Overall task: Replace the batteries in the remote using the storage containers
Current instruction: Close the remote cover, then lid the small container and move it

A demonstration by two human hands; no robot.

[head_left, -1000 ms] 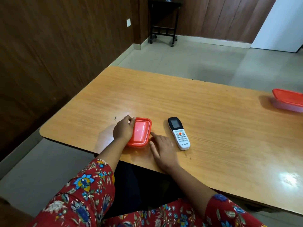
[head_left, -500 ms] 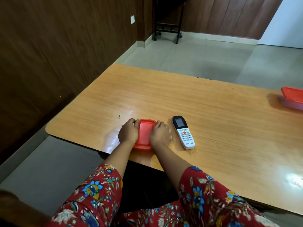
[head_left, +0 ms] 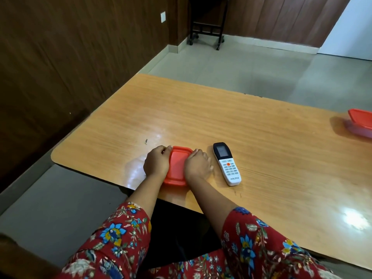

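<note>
The left hand [head_left: 157, 165] and right hand [head_left: 198, 168] are gripping the red-lidded container [head_left: 178, 168] at lower centre, fingers [head_left: 165, 151] curling round its left and right edges. The remote [head_left: 227, 163] is lying face up just right of them on the table [head_left: 201, 117]; a second container [head_left: 361, 122] is sitting at the frame's right edge.

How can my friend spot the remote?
Look at the orange-brown wooden table, near its front edge. Just right of the person's right hand lies a slim white plastic remote with a black screen end. Unlike the red-lidded plastic container that hand holds, it is long, white and has buttons.
</note>
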